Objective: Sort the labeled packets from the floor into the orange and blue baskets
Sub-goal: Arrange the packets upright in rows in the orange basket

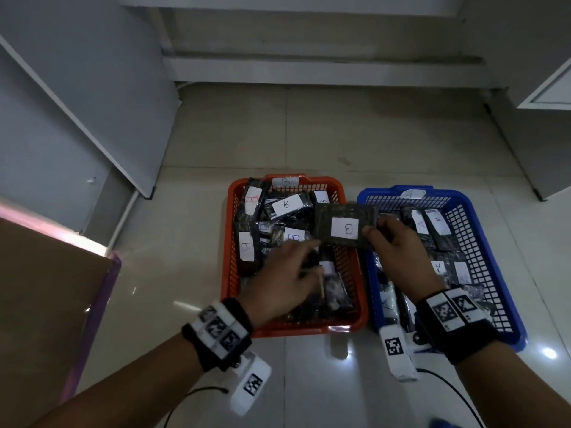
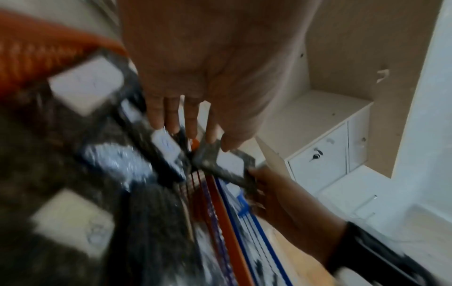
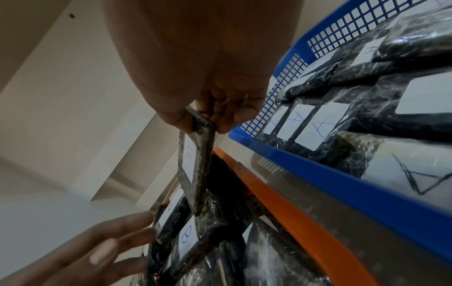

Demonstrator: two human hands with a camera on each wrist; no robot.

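My right hand point(image 1: 384, 234) pinches the right edge of a dark packet point(image 1: 343, 227) whose white label reads B, holding it over the gap between the two baskets. The same packet point(image 3: 195, 166) hangs edge-on below my right hand point(image 3: 215, 114) in the right wrist view. My left hand point(image 1: 296, 264) hovers over the orange basket point(image 1: 230, 242) with straight fingers point(image 2: 190, 120) reaching toward the packet point(image 2: 227, 166), holding nothing. The orange basket holds several B packets point(image 1: 287, 205). The blue basket point(image 1: 482, 242) holds several A packets point(image 1: 420, 223).
The baskets sit side by side on a pale tiled floor point(image 1: 309, 134). A brown board with a pink edge point(image 1: 61, 288) lies at the left. White cabinets point(image 1: 77, 103) stand at the left and a cupboard point(image 1: 543, 88) at the right.
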